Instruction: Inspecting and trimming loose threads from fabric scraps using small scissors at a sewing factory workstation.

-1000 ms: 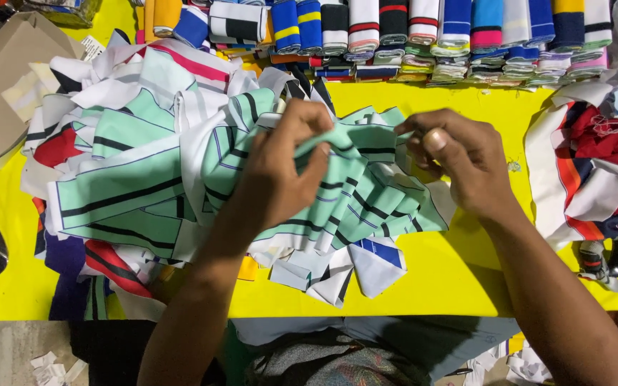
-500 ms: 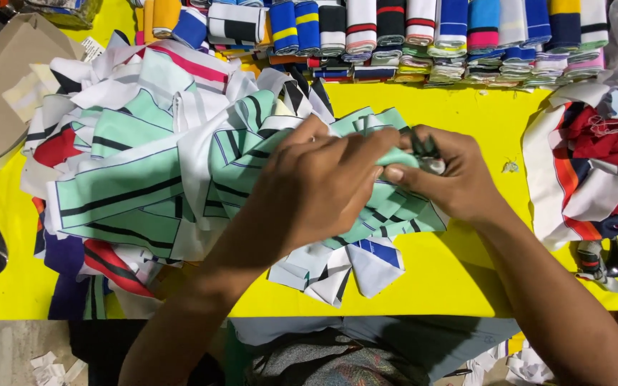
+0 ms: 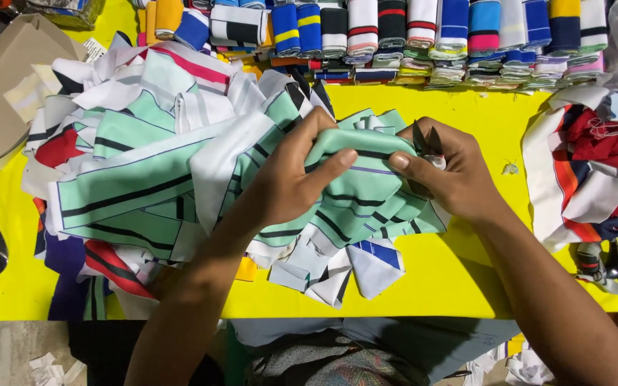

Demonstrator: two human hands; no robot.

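Yellow table [image 3: 466, 286]: left hand [image 3: 291, 182] and right hand [image 3: 452, 175] pinch mint collar strip [image 3: 359, 146] (small snips [image 3: 427, 143] too).

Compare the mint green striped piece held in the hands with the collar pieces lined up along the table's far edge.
The mint green striped piece is bent over loosely between both hands; the folded collar pieces lie untouched in a tidy row. It is mint with dark stripes; they are blue, white, black, yellow and pink. Both are striped knit trims on the yellow table.

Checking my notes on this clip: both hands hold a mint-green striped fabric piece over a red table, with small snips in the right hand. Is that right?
Not quite: the table is yellow, not red, as the head view shows. The rest stands: left hand and right hand hold the mint-green striped fabric piece, snips in the right hand.
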